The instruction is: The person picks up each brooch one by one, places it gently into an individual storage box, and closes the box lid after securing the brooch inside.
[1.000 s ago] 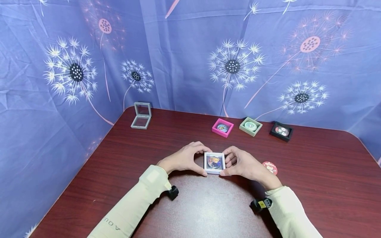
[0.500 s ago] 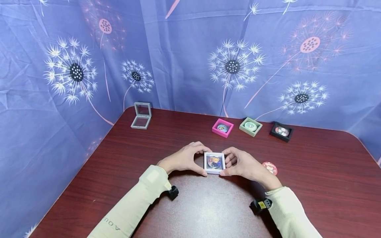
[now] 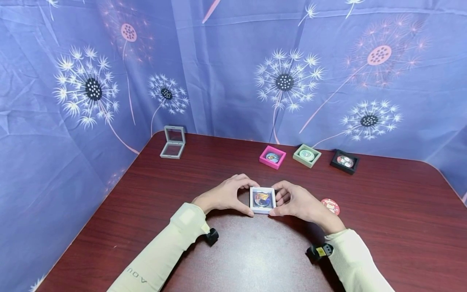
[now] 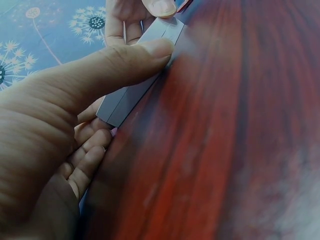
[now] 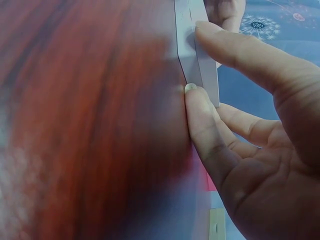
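Observation:
A small white display case with a clear window lies on the table between both hands. Inside it shows a round badge with an orange and blue picture. My left hand grips the case's left side, thumb at the near corner and fingers at the far one. On the right side my right hand holds it the same way, with the other fingers curled beside the edge. In the left wrist view the case is seen edge-on, a seam running along its side. A red round badge lies just behind the right wrist.
Along the back of the dark red table stand a pink case, a green case and a black case, each with a round badge. A grey case stands with its lid up at the back left.

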A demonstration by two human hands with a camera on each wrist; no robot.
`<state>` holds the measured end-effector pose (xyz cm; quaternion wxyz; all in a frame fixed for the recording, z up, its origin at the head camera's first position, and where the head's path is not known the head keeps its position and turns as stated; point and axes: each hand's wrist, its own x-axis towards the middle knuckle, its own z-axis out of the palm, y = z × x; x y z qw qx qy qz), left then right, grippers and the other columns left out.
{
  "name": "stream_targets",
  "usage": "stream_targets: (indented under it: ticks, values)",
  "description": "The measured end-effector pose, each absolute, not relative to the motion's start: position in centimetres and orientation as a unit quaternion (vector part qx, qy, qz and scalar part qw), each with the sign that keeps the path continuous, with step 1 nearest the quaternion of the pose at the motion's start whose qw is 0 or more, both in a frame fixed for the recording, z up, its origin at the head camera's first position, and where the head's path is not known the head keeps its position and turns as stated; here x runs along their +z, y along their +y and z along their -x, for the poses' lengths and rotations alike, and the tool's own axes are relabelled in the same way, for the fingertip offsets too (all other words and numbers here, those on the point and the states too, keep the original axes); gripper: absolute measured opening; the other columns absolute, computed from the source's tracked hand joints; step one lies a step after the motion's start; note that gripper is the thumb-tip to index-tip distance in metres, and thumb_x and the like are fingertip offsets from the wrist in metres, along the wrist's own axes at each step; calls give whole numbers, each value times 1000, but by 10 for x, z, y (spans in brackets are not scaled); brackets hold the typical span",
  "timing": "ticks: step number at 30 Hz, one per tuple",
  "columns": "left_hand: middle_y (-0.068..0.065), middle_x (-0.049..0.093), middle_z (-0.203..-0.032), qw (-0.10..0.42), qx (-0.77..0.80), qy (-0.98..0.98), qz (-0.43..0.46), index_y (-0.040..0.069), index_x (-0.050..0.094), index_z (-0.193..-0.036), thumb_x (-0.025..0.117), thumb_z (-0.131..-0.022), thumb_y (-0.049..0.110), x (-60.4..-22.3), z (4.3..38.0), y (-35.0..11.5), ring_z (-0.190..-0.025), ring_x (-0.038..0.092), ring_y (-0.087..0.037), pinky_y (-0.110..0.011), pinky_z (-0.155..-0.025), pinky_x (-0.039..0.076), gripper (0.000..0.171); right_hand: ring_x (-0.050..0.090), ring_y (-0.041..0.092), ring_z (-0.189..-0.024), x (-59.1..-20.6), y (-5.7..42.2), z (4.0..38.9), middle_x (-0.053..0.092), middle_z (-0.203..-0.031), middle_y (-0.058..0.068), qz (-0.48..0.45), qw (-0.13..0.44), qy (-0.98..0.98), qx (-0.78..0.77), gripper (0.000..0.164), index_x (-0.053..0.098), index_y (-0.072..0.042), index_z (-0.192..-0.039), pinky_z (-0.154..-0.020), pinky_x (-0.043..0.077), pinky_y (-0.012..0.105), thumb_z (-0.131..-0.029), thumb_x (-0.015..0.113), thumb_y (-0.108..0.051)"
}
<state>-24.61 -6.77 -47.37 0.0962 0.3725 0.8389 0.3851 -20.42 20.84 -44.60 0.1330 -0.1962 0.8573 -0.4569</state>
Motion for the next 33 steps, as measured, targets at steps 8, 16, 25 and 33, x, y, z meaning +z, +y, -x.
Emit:
stream_targets:
  ticks: [8, 16, 25, 33]
  values:
    - [11, 60, -122, 102, 377, 844, -367, 23, 67, -138, 100, -72, 40, -473, 246, -67, -115, 54, -11, -31, -102, 46, 75, 66, 21, -85, -444, 208, 204, 68, -94, 7, 193, 135, 857, -459, 61, 62, 4, -127, -74, 53, 26, -78, 95, -13]
    - [11, 59, -125, 104, 377, 847, -361, 23, 65, -142, 100, -73, 39, -473, 247, -69, -117, 55, -11, -31, -103, 46, 78, 65, 20, -82, -443, 209, 204, 69, -95, 8, 193, 136, 856, -459, 63, 63, 4, -130, -72, 53, 26, -79, 95, -14]
    - [8, 62, -125, 105, 412, 840, -338, 18, 66, -145, 100, -75, 34, -476, 246, -70, -114, 59, -11, -31, -102, 48, 80, 65, 20, -80, -443, 210, 205, 69, -94, 7, 189, 129, 863, -451, 65, 62, 5, -132, -71, 52, 25, -77, 94, -12]
    - [8, 63, -124, 105, 420, 837, -335, 16, 67, -144, 99, -75, 32, -476, 247, -70, -113, 59, -11, -30, -101, 48, 78, 65, 19, -81, -443, 210, 206, 69, -93, 7, 186, 127, 868, -442, 65, 63, 5, -131, -70, 52, 26, -77, 94, -12]
